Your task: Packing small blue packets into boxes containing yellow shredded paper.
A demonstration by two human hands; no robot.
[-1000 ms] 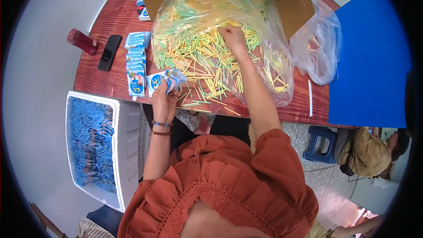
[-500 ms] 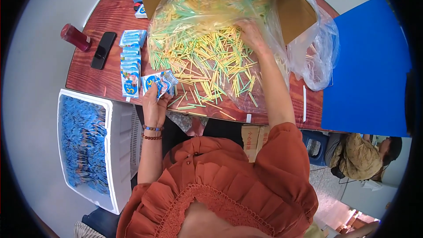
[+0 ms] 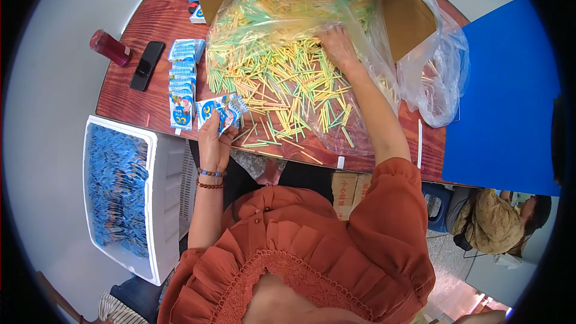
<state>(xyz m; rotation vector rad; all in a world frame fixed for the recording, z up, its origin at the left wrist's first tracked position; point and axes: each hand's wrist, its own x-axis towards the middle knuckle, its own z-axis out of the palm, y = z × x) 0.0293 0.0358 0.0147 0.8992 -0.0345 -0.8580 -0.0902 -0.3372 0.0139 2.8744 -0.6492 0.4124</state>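
My left hand [image 3: 215, 141] is closed on small blue-and-white packets [image 3: 225, 114] at the table's near edge, fanned slightly apart. A heap of short, thin sticks [image 3: 282, 78] in yellow, green and pink spills from a large clear plastic bag [image 3: 282, 0]. My right hand [image 3: 339, 47] reaches into the heap's right side, beside the bag's mouth. Its fingertips are partly hidden among sticks and film, so I cannot tell whether they grip anything. Left of the heap, a column of overlapping packets [image 3: 182, 93] lies on the table.
A cardboard box [image 3: 411, 18] stands behind the bag, with another clear bag [image 3: 435, 84] at right. A black phone [image 3: 147, 66] and red bottle [image 3: 111, 48] lie left. A white foam box [image 3: 153, 204] of blue packets stands below. A blue panel [image 3: 504, 96] is far right.
The whole view has shifted slightly to the right. Both hands stay in nearly the same places, the left one still holding the packets.
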